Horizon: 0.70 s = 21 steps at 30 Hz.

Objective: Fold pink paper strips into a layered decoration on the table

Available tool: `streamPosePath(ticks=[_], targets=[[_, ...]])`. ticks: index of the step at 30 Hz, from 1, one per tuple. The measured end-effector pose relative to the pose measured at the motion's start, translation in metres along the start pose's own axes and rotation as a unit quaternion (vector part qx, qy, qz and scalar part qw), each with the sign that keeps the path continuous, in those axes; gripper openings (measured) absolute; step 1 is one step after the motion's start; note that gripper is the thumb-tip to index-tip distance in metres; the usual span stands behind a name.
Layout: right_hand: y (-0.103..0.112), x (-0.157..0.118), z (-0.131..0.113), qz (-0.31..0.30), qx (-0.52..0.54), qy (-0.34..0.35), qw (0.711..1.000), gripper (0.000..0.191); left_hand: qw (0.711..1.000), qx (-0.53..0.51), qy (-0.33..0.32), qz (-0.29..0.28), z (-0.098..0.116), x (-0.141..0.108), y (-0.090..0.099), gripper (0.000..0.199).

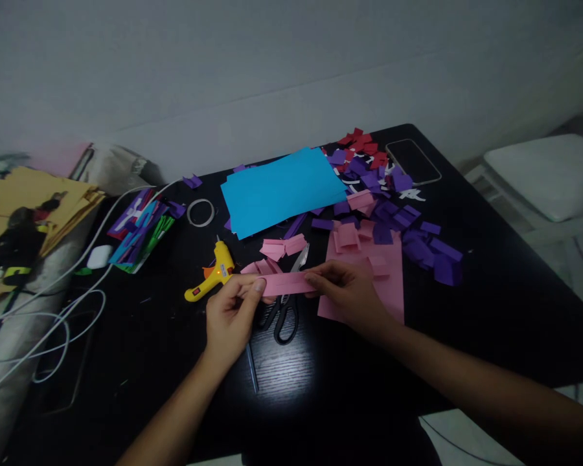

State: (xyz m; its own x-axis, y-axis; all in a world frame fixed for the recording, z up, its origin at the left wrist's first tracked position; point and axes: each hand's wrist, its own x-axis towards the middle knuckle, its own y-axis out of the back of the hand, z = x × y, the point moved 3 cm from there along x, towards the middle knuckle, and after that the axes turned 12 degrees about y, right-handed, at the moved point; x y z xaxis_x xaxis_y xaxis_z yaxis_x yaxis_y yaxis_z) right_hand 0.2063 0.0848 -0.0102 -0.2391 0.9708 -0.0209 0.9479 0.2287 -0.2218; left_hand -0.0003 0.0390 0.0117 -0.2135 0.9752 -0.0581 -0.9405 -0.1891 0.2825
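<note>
A pink paper strip (pixel 285 283) is stretched level between my two hands. My left hand (pixel 233 314) pinches its left end, thumb on top. Its right end is pinched by my right hand (pixel 352 294). Below and behind the strip lie black-handled scissors (pixel 286 323), blades pointing away, partly covered by it. A yellow glue gun (pixel 212 275) rests left of the strip. Folded pink pieces (pixel 284 247) lie just beyond it. Under and beside my right hand is a pink sheet (pixel 391 294) with folded pink pieces on it.
Blue sheets (pixel 282 194) lie at the back of the black table (pixel 490 323). Purple pieces (pixel 432 252) and red pieces (pixel 364 144) are heaped to the right, near a phone (pixel 412 160). A tape ring (pixel 201 212), coloured strips (pixel 143 226) and white cables (pixel 68 317) are on the left.
</note>
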Motion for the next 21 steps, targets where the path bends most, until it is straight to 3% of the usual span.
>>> streamPosePath(ticks=[11,21], targets=[[-0.004,-0.002,0.004,-0.035,0.032,-0.045,0.998,0.038,0.998,-0.045,0.047,-0.014,-0.008,0.006,-0.002,0.015],[-0.013,-0.01,0.004,-0.159,-0.041,-0.062,0.984,0.025,0.999,-0.027,0.032,-0.034,-0.007,0.004,-0.006,0.014]])
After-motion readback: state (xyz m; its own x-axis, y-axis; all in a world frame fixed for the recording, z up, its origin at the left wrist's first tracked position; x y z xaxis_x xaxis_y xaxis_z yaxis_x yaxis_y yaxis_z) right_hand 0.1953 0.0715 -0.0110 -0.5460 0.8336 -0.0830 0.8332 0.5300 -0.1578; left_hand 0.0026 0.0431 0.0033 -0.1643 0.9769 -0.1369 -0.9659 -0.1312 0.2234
